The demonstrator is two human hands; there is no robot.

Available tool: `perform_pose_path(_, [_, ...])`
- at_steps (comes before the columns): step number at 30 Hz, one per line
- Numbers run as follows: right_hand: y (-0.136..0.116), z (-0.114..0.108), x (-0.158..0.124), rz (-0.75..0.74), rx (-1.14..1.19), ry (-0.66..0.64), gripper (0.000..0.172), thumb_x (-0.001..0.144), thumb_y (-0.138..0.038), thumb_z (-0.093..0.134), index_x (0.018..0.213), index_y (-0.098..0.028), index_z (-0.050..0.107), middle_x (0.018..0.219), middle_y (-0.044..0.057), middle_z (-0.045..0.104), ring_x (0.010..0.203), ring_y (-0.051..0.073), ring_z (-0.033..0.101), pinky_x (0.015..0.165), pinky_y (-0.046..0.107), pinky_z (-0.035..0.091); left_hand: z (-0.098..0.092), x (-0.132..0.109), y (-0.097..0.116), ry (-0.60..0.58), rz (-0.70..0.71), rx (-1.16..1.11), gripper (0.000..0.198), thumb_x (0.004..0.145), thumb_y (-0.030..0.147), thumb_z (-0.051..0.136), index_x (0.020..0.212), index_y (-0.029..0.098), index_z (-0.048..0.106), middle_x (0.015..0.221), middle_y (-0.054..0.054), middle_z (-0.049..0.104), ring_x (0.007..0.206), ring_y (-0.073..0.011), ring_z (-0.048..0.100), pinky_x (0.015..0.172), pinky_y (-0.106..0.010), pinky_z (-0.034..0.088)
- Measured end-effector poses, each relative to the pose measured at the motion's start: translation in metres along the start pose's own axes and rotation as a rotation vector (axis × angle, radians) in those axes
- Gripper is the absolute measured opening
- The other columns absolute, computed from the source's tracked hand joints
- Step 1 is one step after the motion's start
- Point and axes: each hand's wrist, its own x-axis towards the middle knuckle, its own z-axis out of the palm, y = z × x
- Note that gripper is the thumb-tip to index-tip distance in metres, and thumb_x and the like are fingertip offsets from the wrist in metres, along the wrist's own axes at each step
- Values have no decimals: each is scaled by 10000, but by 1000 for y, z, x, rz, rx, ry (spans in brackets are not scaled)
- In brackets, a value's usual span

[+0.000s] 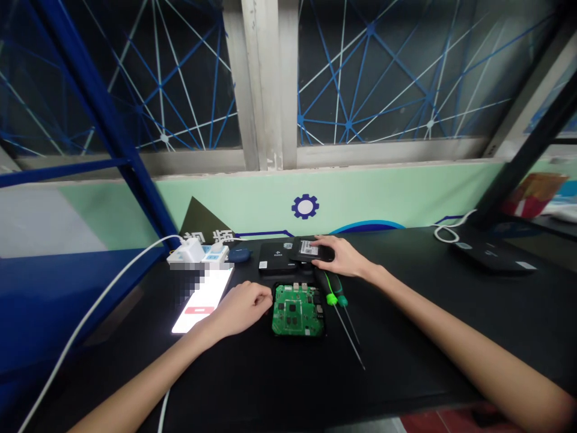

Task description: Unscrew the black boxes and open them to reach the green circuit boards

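A green circuit board (pixel 297 310) lies face up in a shallow black casing. My left hand (pixel 246 308) is closed, its curled fingertips at the casing's left edge; what they pinch, if anything, is hidden. Behind the board, my right hand (pixel 340 255) grips a black cover (pixel 300 249) with a white label by its right side. The cover is raised a little and overlaps a closed black set-top box (pixel 273 258). Below my right hand rest two screwdrivers, one with a bright green collar (pixel 332 299) and one with a teal collar (pixel 343 301), shafts pointing toward me.
To the left, a lit phone (pixel 205 304) lies beside a white power strip (pixel 216 254) with a plugged-in charger (pixel 192 251) and white cables. A small dark blue object (pixel 239 255) sits nearby. Another black box (pixel 493 255) and a cable loop (pixel 446 233) lie at the right.
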Motion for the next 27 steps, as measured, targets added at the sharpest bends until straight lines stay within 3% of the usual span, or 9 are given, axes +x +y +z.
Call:
perform_pose_path(3, [-12, -7, -4, -64, -79, 31, 485, 804, -386, 692, 1230, -163, 636, 1328, 161, 583, 1208, 319, 536, 1023, 491, 430, -2, 1, 1, -29, 8, -14, 291, 857, 217, 409, 571, 205, 461, 603, 12, 578, 549, -158, 513, 544, -258, 260])
perform_pose_path(6, [-31, -15, -9, -114, -96, 21, 304, 848, -337, 656, 1098, -168, 691, 1129, 122, 650, 1064, 273, 568, 934, 421, 477, -5, 1, 3, -45, 14, -21, 305, 871, 233, 408, 582, 204, 499, 613, 9, 595, 560, -160, 526, 553, -254, 279])
perform_pose_path(12, [-67, -22, -19, -186, -16, -284, 63, 806, -244, 669, 809, -199, 712, 790, 19, 669, 741, 170, 606, 689, 280, 454, -6, 0, 5, -52, 21, -29, 303, 879, 250, 412, 596, 204, 511, 571, 22, 555, 526, -147, 484, 545, -244, 287])
perform_pose_path(20, [-87, -20, -23, -195, -160, -357, 63, 710, -181, 637, 742, -200, 689, 756, 34, 691, 675, 184, 624, 581, 273, 389, -6, 0, 0, -68, 37, -38, 294, 887, 258, 417, 614, 204, 511, 560, 31, 537, 507, -138, 464, 533, -241, 278])
perform_pose_path(27, [-96, -26, -5, -165, -235, -516, 114, 651, -263, 715, 738, -193, 737, 701, 57, 701, 599, 193, 622, 495, 273, 354, -10, -2, 3, -84, 48, -58, 303, 901, 276, 421, 628, 205, 533, 538, 41, 498, 504, -137, 454, 527, -246, 259])
